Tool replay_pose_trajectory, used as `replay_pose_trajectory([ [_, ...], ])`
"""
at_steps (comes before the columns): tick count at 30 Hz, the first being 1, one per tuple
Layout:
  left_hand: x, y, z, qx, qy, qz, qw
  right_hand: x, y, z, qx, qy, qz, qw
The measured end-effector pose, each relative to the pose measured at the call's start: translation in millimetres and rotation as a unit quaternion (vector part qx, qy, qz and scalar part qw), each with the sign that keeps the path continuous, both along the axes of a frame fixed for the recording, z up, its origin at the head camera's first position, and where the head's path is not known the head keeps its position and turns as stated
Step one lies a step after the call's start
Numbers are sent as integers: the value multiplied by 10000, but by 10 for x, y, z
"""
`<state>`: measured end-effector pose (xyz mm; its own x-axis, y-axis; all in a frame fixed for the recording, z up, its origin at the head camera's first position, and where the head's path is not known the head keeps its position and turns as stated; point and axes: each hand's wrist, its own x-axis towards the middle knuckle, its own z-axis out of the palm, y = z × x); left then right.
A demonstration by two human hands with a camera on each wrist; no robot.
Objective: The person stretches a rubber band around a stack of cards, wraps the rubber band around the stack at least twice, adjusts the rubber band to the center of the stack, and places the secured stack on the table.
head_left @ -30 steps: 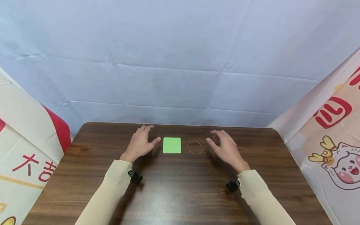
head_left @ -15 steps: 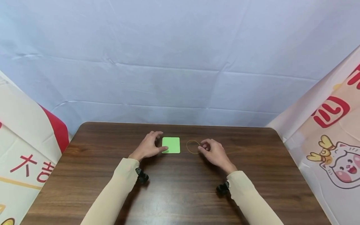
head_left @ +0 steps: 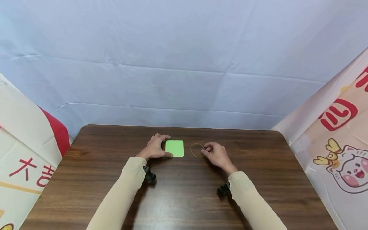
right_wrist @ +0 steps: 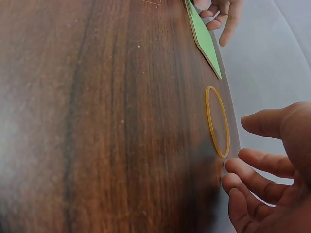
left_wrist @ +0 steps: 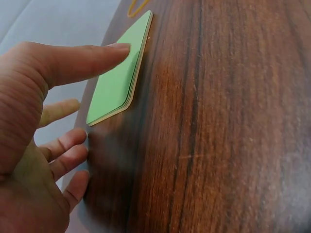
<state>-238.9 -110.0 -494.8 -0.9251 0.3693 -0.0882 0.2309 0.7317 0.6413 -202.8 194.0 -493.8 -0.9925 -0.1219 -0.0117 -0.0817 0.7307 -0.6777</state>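
Note:
A thin stack of square green cards (head_left: 174,148) with rounded corners lies flat on the wooden table. Its layered edge shows in the left wrist view. My left hand (head_left: 155,147) spans its left side, thumb (left_wrist: 109,54) over the near edge and index finger by the far left corner. To the right of the cards, a yellow rubber band (right_wrist: 217,121) lies in an oval loop. My right hand (head_left: 217,154) hovers at the band's right side, fingers loosely bent, with a gap between thumb and fingers in the right wrist view.
The brown wooden table (head_left: 184,198) ends at a pale cloth backdrop (head_left: 184,80). Printed hangings flank it, with red characters on the left (head_left: 26,167) and a cartoon cat (head_left: 355,169) on the right. A small black camera sits on each wrist.
Both hands have moved inward, the left to the green cards and the right to the rubber band. Cards and band lie where they were.

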Motion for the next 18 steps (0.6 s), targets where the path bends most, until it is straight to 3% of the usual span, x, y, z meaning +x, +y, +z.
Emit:
replay_pose_trajectory([
  [11,-49,31,-32,-151,-170,-3,9997,-44,-4,-4,-31,-142,5,9999],
  [18,-119,84,59,-430,-473,52,9979,-55,-6,6,-37,-230,56,9997],
])
